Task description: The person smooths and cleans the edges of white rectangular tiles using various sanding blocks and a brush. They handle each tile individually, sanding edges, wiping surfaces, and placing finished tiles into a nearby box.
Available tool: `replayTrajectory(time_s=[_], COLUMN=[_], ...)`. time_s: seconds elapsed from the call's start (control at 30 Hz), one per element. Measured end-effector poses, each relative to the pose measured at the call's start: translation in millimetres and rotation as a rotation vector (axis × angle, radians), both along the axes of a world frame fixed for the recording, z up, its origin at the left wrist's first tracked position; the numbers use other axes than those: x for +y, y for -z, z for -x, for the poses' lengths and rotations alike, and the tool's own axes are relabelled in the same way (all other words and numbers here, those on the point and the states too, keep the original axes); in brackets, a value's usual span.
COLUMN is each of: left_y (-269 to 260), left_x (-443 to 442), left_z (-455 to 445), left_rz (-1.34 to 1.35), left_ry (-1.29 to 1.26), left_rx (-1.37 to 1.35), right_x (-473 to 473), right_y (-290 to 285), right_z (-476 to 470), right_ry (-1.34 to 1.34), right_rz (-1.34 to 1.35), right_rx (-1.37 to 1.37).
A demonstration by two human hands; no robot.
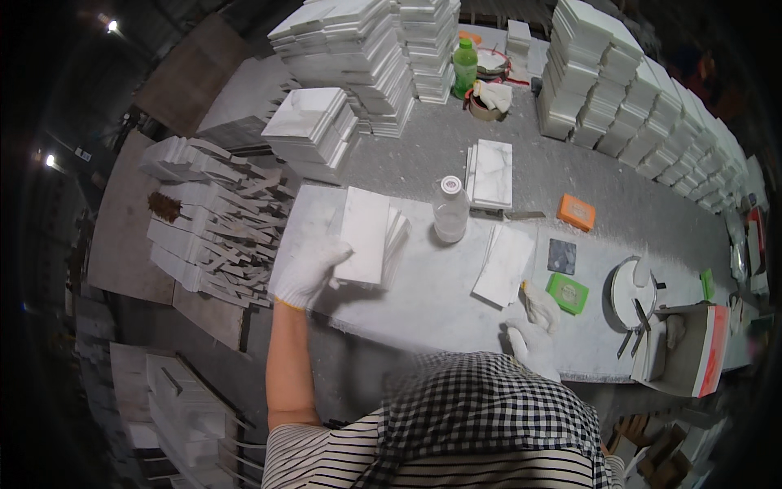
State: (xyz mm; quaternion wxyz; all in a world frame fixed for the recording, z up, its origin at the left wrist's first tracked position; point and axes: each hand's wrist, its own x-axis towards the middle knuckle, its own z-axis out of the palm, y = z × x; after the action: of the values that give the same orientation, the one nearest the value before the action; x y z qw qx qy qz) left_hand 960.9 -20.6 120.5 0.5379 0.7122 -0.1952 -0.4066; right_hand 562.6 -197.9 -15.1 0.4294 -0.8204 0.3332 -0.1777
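Note:
My left hand (314,272), in a white knit glove, grips the lower left edge of a stack of white marble-look tiles (363,238), its thumb along the top tile. Near the worktop's front edge is my right hand (533,345), also gloved, with nothing seen in it and its fingers loosely apart; a checked cloth partly hides it. Just beyond it lies a loose white glove (540,307). Several fanned tiles (504,263) rest on the pale worktop (421,305) between the hands. A clear plastic bottle (451,214) stands upright behind them.
An orange block (575,212), a green block (567,294) and a dark square (562,256) lie right of the fanned tiles. A white round dish (632,299) and an open cardboard box (687,354) are farther right. Tall tile stacks (354,55) stand behind; cut strips (238,226) lie left.

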Motion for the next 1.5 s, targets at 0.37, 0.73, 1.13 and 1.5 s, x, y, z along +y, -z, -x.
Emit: replayTrajectory(time_s=[0.37, 0.73, 1.13, 1.5], left_y=[-9, 63, 102, 109], left_x=[-13, -178, -179, -176], left_z=[13, 226, 265, 271], left_rz=[-0.490, 0.005, -0.007, 0.007], left_ry=[0.034, 0.900, 1.076, 1.177], left_rx=[-1.185, -0.231, -0.640, -0.754], right_x=[-31, -61, -79, -75], right_y=[-22, -136, -135, -134], right_z=[-17, -100, -117, -116], right_ry=[0.199, 0.118, 0.051, 0.071], right_rz=[-0.105, 0.738, 0.832, 0.729], right_rx=[-0.058, -0.318, -0.326, -0.367])
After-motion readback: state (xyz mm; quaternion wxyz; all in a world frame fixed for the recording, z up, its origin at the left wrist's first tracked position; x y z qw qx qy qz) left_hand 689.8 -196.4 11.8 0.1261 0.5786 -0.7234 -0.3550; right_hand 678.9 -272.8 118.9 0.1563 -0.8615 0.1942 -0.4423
